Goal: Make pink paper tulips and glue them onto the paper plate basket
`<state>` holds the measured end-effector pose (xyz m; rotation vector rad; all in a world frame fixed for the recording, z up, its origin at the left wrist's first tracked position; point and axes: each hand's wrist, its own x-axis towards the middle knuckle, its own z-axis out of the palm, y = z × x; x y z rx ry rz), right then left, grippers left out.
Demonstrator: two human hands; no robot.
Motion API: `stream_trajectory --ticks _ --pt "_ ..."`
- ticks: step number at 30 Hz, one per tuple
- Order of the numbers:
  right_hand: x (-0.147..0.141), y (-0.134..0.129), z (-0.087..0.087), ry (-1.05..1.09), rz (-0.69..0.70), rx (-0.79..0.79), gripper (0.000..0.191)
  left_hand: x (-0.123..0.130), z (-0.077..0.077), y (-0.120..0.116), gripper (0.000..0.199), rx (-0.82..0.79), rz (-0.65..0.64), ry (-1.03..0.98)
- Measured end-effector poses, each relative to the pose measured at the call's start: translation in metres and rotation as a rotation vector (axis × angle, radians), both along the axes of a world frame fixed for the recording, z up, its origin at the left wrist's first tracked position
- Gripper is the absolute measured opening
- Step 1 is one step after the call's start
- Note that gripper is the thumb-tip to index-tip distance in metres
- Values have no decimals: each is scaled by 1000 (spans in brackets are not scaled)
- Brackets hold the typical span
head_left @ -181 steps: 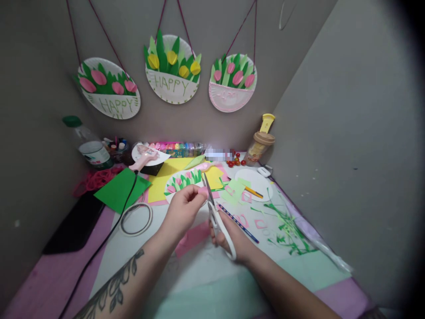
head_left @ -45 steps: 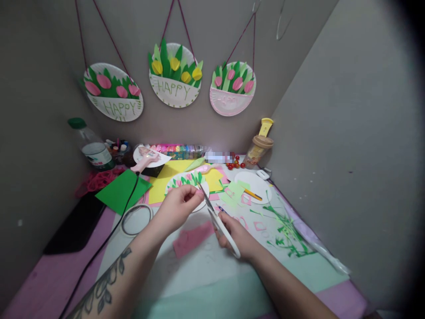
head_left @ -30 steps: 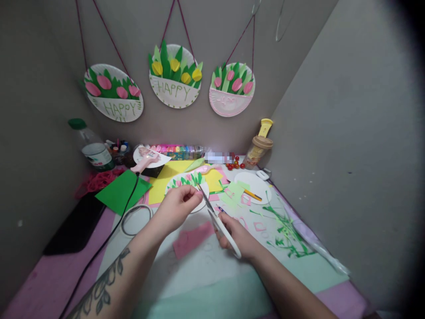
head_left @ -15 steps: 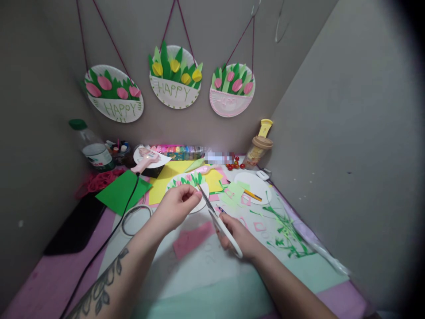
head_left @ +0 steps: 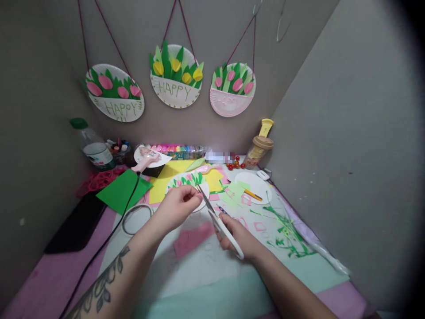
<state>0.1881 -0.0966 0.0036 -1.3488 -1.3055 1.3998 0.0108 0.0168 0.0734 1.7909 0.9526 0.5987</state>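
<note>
White-handled scissors point(head_left: 226, 234) are in my right hand point(head_left: 237, 235), their blades pointing up and left toward my left fingertips. My left hand point(head_left: 181, 206) is closed in a pinch beside the blade tips; whatever is between its fingers is too small to make out. Behind it, partly covered, lies a white paper plate point(head_left: 204, 191) with green paper leaves and pink paper tulips. Below both hands a piece of pink paper point(head_left: 192, 239) rests on the white table covering.
Green paper scraps point(head_left: 292, 235) spread at the right, near a white disc point(head_left: 257, 182) with an orange pencil point(head_left: 253, 195). A pink glue gun point(head_left: 146, 163) trails a black cord at the left by green paper point(head_left: 122, 192). Decorated plates point(head_left: 175, 91) hang on the wall.
Hardly anything differs. The view has shifted very slightly; both hands and the scissors keep nearly the same pose.
</note>
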Motion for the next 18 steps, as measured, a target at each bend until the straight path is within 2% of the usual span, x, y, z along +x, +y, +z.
stream_trajectory --ticks 10,18 --pt "1 1 -1 -43 0 -8 25 -1 -2 0 23 -3 2 -6" --pt "3 2 -3 -64 -1 24 24 -1 3 0 24 -17 0 25"
